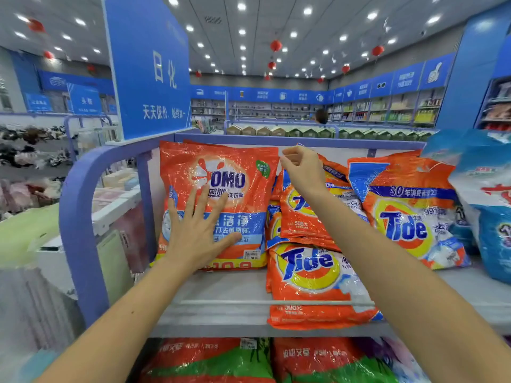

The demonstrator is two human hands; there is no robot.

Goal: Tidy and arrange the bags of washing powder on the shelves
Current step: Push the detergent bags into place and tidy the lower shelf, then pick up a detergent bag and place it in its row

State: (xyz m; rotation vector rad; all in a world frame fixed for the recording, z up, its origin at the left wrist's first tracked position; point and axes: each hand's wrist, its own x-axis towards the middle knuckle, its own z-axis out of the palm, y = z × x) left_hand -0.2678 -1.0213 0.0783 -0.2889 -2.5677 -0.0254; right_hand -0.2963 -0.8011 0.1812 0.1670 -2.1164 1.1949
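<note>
On the top shelf (pixel 221 288), at its left end, OMO bag (pixel 218 189) is standing upright, long axis vertical, print facing out. Left hand (pixel 199 230) is pressing flat on its front, fingers spread. Right hand (pixel 301 167) is hovering by its top right corner, fingers curled; whether gripping anything, cannot tell. Tide bags (pixel 309 269) are crowding its right edge; blue end frame (pixel 80 217) is bounding the left. Bare shelf is lying open in front, up to the rail (pixel 249 302).
</note>
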